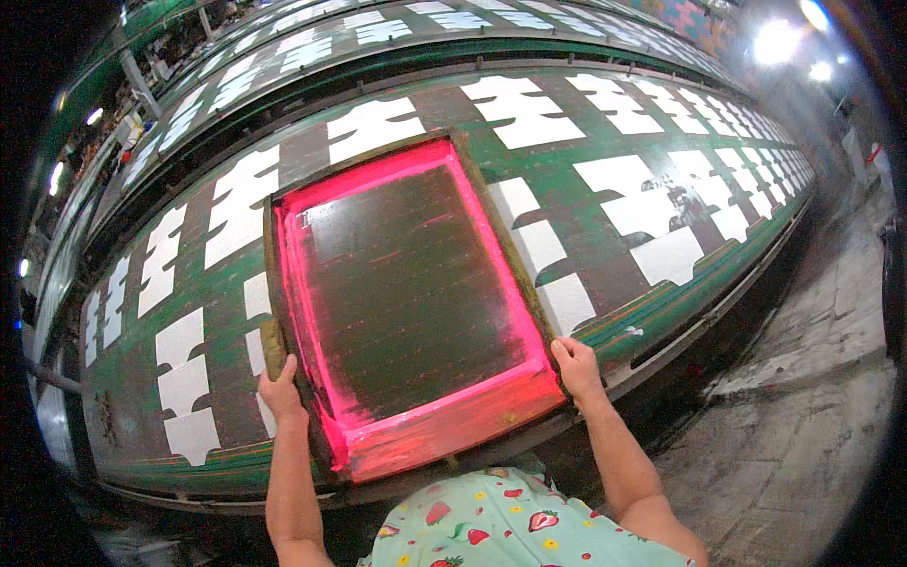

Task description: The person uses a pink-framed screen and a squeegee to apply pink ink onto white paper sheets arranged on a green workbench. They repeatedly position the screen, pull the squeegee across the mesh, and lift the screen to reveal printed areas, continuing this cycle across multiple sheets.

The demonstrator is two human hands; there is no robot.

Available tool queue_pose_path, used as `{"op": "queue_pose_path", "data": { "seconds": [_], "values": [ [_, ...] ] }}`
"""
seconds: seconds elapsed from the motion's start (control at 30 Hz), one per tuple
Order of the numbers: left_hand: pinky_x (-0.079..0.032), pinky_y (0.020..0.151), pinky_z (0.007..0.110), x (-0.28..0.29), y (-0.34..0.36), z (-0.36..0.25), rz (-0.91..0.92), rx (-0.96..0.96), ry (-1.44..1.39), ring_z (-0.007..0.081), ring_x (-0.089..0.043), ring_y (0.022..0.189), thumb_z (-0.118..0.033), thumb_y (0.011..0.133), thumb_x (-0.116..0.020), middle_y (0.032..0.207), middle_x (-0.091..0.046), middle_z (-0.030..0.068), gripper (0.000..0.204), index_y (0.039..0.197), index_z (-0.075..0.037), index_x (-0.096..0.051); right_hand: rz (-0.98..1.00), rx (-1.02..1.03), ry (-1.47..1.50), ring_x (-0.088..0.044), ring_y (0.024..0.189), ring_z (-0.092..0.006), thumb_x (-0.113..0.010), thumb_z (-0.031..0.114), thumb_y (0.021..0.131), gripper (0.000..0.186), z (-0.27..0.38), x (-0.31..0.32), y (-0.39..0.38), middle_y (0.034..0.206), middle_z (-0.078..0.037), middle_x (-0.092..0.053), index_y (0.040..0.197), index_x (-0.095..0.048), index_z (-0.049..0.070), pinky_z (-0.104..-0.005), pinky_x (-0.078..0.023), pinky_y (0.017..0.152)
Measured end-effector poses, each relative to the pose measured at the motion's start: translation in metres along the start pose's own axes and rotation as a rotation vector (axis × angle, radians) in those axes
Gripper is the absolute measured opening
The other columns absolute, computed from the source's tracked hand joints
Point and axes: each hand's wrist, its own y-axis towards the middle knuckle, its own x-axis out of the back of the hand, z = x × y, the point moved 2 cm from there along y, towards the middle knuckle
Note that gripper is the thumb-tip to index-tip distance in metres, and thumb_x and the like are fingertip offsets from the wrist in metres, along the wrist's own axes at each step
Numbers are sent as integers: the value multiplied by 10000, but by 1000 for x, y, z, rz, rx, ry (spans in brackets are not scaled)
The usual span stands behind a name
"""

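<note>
And here it is, the framed screen [406,293], front and centre, its lower end at the near edge of the desk [685,293] and its upper end reaching toward the far edge; whether it touches the surface or hovers just above, I can't tell. A bright pink band [498,260] rings the dark middle, heaviest along the near end. Both hands are on it! The left hand [282,392] grips the left side, low down, thumb on top; the right hand [578,369] clasps the right side by the near corner, fingers mostly out of sight. That wide hold on opposite sides looks made for balance, and likely spares the thumbs the pink. Outward now: white flat pieces [524,111] run in two rows along the desk's long edges, gaps between them, seemingly so each can be reached on its own. One near-row piece [652,217], right of the screen, shows a dark mottled patch. Closest to us, a strawberry-print garment [510,520] presses up toward the near edge; beyond the desk's right side, grey floor [803,425] under glaring lamps [776,42].
</note>
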Motion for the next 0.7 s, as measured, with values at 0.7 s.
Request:
{"op": "queue_pose_path", "data": {
  "seconds": [0.7],
  "values": [
    [-562,880,390,-198,-145,32,-31,-75,109,225,-714,935,-130,911,-901,1077,-782,98,360,1176,43,-728,30,-51,-113,-744,1116,-361,-719,261,1046,426,-88,195,104,1227,-219,-780,1367,-734,-18,-436,-567,1014]
  ]
}}
